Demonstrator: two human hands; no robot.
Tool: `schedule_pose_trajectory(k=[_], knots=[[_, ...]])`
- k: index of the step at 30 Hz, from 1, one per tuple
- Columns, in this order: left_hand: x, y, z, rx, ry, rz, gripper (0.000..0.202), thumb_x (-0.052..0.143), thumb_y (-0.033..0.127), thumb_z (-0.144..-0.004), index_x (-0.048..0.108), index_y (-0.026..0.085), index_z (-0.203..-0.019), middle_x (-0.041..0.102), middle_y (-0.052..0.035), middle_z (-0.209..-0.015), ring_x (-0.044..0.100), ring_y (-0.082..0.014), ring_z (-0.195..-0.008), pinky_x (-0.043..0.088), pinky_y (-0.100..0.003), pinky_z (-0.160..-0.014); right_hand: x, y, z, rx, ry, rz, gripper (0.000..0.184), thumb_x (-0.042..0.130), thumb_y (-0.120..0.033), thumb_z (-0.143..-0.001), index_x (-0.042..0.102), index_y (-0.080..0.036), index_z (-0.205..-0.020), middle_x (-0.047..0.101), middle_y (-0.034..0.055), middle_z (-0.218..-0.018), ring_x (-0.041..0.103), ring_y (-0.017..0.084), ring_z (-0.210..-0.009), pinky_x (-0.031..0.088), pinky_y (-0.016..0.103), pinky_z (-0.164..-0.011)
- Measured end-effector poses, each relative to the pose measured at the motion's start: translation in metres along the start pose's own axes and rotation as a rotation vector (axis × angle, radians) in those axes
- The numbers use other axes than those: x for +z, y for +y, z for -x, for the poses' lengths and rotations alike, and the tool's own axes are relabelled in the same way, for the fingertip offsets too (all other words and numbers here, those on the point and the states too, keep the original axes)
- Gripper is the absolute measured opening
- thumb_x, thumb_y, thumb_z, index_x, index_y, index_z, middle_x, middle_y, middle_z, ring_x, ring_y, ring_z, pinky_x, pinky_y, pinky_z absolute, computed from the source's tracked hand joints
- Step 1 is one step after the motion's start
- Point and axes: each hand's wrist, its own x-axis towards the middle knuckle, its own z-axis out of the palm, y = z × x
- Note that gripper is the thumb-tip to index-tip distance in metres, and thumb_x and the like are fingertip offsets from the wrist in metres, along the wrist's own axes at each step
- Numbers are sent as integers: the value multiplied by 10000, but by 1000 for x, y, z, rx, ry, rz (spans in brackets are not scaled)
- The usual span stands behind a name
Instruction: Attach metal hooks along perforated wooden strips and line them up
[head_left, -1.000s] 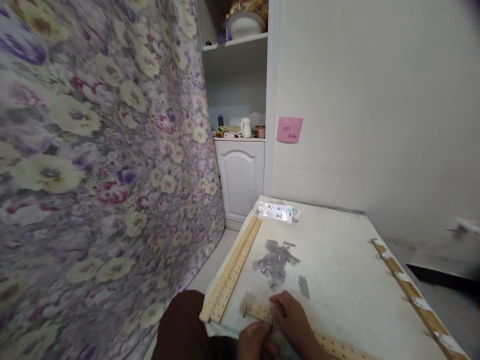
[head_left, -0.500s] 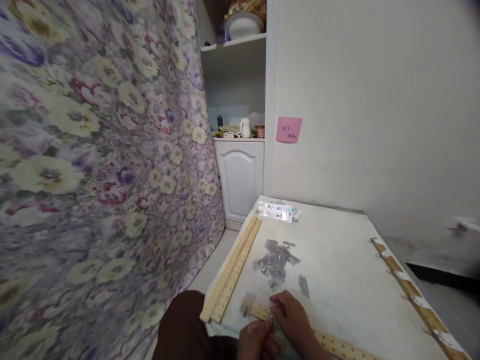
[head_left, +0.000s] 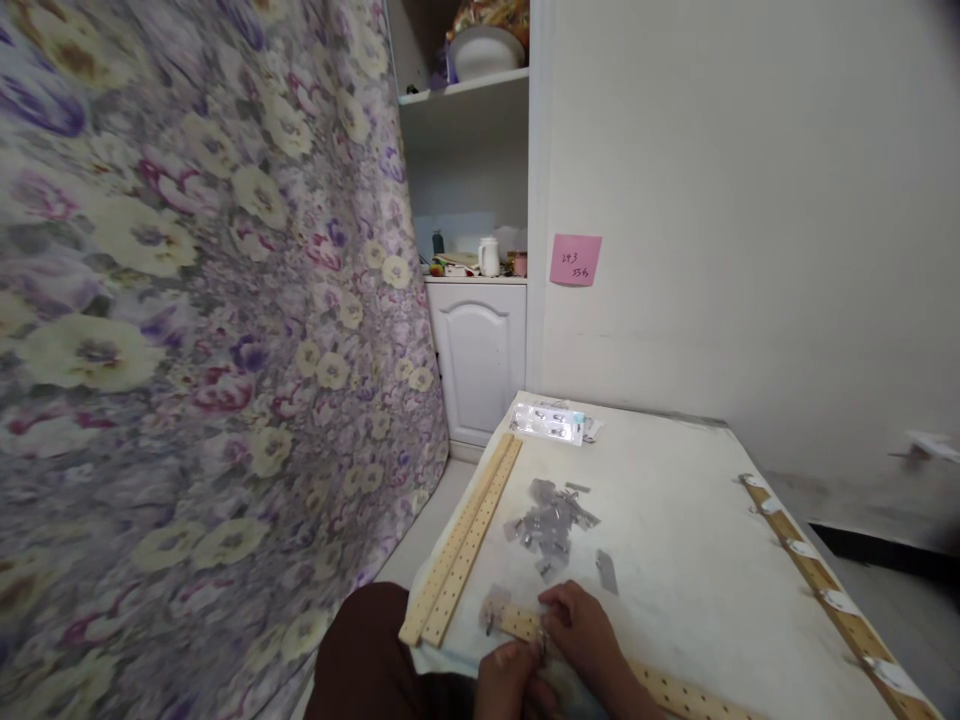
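A pale wooden strip with rows of holes (head_left: 517,621) lies across the near side of the table, passing under my right forearm. My left hand (head_left: 510,680) is at its lower edge, thumb and fingers closed on a small shiny metal hook (head_left: 542,640). Over the strip, my right hand (head_left: 583,632) has its fingers curled in close to the same hook; whatever they pinch is hidden. Another metal hook (head_left: 490,622), with a clear plastic piece about it, sits at the strip's left end.
Small clear bags with metal parts (head_left: 551,525) lie in a pile beyond my hands, and a single bag (head_left: 607,571) lies apart. Two perforated strips (head_left: 465,550) line the left edge. A strip with white-backed hooks (head_left: 825,595) runs along the right. Blister packaging (head_left: 547,424) lies at the back.
Both hands stay at nearly the same spot on the strip, with only slight finger movement. The view has shifted very slightly.
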Motion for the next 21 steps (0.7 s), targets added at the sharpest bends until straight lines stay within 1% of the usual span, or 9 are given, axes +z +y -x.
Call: schedule_pose_trajectory(k=[5,9,12,14,17,21], knots=[[2,5,4,9,15,2,439,574,634,-627,528,203,-556,620,-20,-383,368,-85,-244,148,-221,-316,-2,0,-6,61,-41,-34,289,540,-151,-602,696,-184,-843,685,27,-754,626,177,-722,456,253,-682],[2,9,8,21,42,-29,489,575,686,-588,531,200,-549,608,-19,-378,368,-89,-251,167,-226,-326,0,0,-7,87,-30,-33,289,542,-149,-596,682,-197,-845,674,-1,-703,613,162,-669,434,240,-632],[1,9,7,39,51,-51,515,578,712,-556,542,198,-545,601,-18,-375,374,-97,-257,180,-234,-331,0,-1,-7,107,-18,-47,268,539,-145,-594,673,-193,-821,669,-6,-692,608,155,-652,429,233,-623],[1,7,6,49,41,-35,497,576,697,-568,542,202,-554,593,-11,-364,363,-94,-254,172,-232,-330,0,-3,-7,104,-19,-61,254,540,-144,-595,669,-191,-809,673,-4,-698,606,152,-653,428,228,-621],[1,5,4,43,40,-41,431,563,636,-632,518,214,-555,588,-4,-353,367,-95,-248,164,-225,-326,-1,-5,-6,93,-26,-57,242,540,-136,-596,670,-194,-792,680,-7,-700,605,150,-657,424,223,-616],[2,7,7,48,46,-64,404,552,603,-669,520,216,-559,584,-1,-343,373,-98,-247,170,-218,-329,-1,-4,-5,74,-23,-75,232,543,-150,-607,669,-178,-800,683,2,-696,606,156,-651,426,229,-607]])
